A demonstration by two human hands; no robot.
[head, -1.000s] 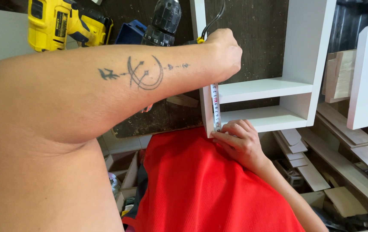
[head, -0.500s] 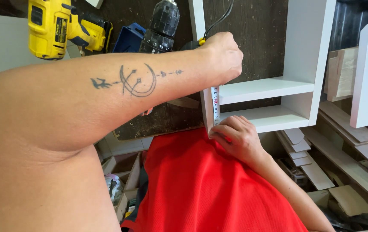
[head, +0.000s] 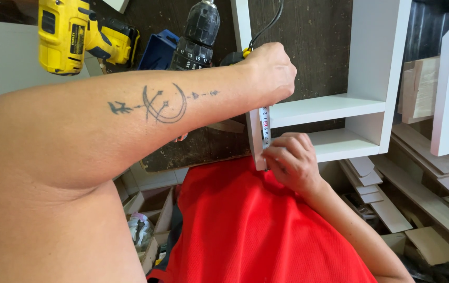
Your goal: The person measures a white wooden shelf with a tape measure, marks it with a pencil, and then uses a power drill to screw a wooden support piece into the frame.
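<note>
1. The left hand is a closed fist gripping a tape measure case, mostly hidden.
2. The thin white tape runs down the smooth white shelf unit.
3. The right hand pinches the tape's lower end against the unit's front edge.
4. A yellow drill lies on the dark rough bench.

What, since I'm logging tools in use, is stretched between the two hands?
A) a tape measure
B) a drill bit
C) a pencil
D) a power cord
A: a tape measure runs along an edge of the white shelf unit from the left hand down to the right hand.
</note>
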